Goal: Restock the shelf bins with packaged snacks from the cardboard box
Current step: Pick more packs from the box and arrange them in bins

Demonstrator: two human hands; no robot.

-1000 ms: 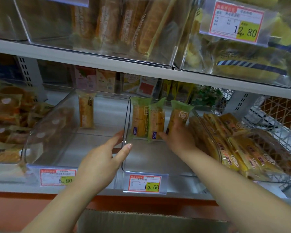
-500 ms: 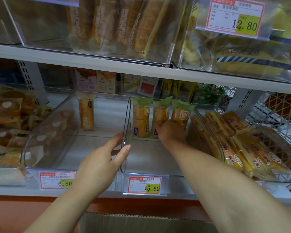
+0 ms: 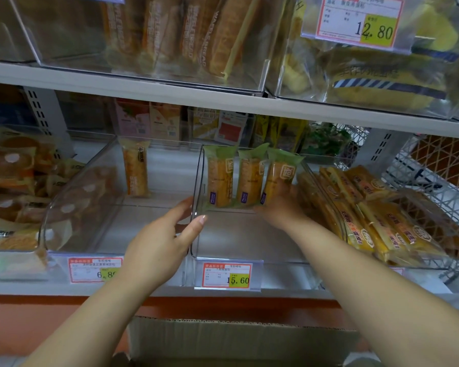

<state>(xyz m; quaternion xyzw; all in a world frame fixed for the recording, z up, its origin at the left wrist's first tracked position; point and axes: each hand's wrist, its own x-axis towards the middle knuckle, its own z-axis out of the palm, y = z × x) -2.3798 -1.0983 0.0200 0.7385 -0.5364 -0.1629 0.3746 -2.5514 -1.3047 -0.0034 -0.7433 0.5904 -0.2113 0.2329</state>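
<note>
Three green-topped snack packets stand upright at the back of the clear middle bin (image 3: pixel 252 242): one on the left (image 3: pixel 220 178), one in the middle (image 3: pixel 249 178) and one on the right (image 3: pixel 280 176). My right hand (image 3: pixel 286 207) reaches deep into the bin and holds the lower end of the right packet, its fingers blurred. My left hand (image 3: pixel 159 247) pinches the bin's left wall, thumb inside and fingers outside. The open cardboard box (image 3: pixel 236 337) sits below the shelf edge, and its contents are hidden.
The bin on the left (image 3: pixel 90 207) holds a single upright pastry packet (image 3: pixel 135 170). Yellow packets (image 3: pixel 368 215) fill the bin on the right. Price tags (image 3: pixel 227 275) hang along the shelf front. An upper shelf (image 3: pixel 223 102) with full bins hangs close overhead.
My right hand has shifted from the base of the middle packets to the right packet, which now stands straighter. My left hand has stayed on the bin wall.
</note>
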